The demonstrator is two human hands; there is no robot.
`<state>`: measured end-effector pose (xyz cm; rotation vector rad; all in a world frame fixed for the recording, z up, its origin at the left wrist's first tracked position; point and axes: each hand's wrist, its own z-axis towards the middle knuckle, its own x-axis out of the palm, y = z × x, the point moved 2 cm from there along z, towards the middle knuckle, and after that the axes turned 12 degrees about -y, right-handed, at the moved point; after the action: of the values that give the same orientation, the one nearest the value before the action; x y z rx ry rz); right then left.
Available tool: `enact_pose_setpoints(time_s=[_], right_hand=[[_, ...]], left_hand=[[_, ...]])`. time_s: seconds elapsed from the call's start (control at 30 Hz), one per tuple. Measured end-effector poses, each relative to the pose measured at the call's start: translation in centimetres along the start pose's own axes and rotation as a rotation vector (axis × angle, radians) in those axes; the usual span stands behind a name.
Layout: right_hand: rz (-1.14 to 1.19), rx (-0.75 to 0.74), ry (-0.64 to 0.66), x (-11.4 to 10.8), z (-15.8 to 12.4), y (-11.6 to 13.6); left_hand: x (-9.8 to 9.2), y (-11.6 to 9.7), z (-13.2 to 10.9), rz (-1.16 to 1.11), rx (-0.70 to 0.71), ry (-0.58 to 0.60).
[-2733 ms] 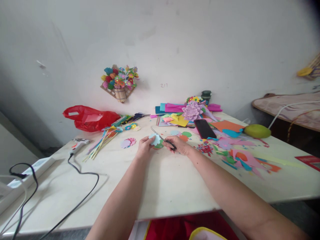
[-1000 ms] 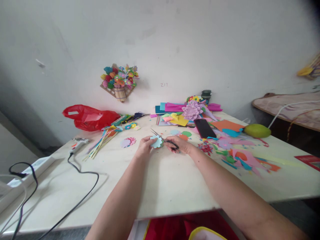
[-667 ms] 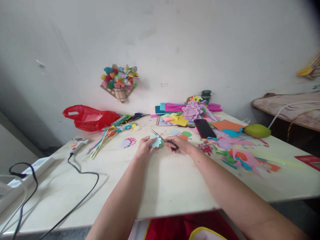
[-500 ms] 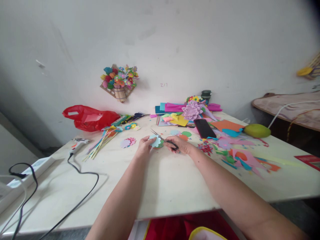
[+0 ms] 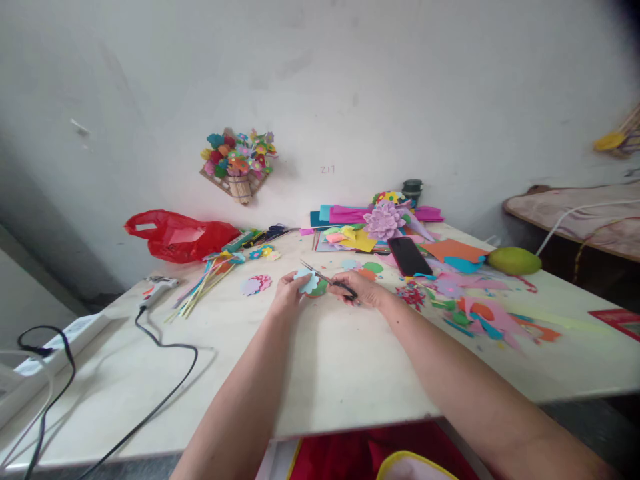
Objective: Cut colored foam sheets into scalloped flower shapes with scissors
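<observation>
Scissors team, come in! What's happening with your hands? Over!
Left hand: holding light-blue scalloped piece. Right hand: holding scissors close to its edge. Near it: green piece showing past that edge, touching or not unclear. Over.

I list, below the table (image 5: 350,373) edge: red garment (image 5: 335,457), yellow trim (image 5: 400,455), pale panel (image 5: 413,471). Over the table: left hand (image 5: 289,291), right hand (image 5: 361,291), forearms (image 5: 255,377), all bare; small spot (image 5: 398,322), right forearm.

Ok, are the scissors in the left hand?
No, the right hand holds the scissors, while the left hand pinches the light-blue scalloped piece.
</observation>
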<state>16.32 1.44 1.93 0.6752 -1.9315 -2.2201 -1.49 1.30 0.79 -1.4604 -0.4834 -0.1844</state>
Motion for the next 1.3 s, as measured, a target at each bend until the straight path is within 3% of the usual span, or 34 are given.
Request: enact_pose_setpoints(time_s=[0.57,1.3], right_hand=[[-0.035,-0.020,0.051,-0.3,0.5,-1.1],[-0.013,-0.019,0.025,-0.3,0.1,-0.3]], left_hand=[[-0.4,0.4,0.3,0.025,0.034,0.039],[-0.1,0.1,0.0,0.016,0.030,0.027]])
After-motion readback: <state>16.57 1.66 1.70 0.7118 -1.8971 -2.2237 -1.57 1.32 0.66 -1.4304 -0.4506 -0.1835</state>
